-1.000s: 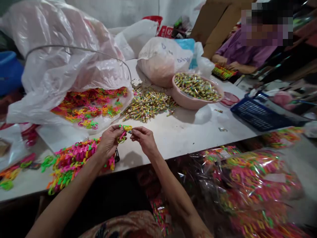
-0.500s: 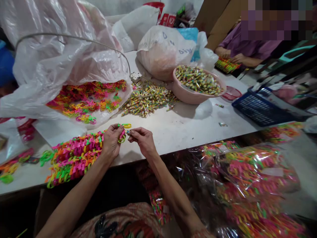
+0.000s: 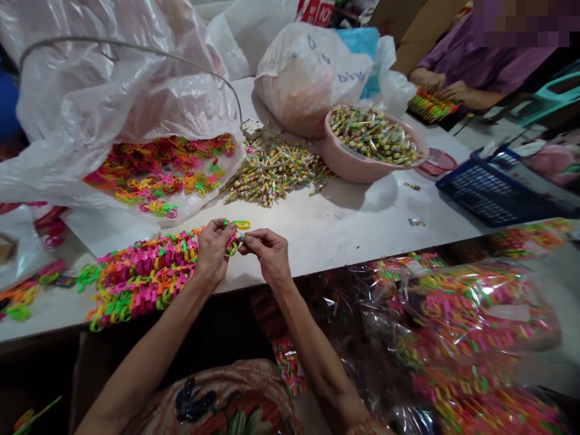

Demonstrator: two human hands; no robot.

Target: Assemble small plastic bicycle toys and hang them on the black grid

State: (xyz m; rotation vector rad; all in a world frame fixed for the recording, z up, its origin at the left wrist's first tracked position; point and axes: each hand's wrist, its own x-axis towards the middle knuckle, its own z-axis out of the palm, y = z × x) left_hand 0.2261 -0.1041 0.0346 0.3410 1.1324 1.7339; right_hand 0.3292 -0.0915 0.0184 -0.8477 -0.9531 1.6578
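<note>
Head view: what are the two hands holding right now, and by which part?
The left hand pinches a cluster of coloured plastic rings at its near edge; the right hand grips a small piece at its tip, against the rings.

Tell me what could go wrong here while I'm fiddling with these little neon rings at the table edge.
The rings pinched between your left hand and right hand sit right over the table edge, so a slip could drop them to the floor. The linked chain by your left wrist also lies near that edge and might slide off if dragged.
</note>
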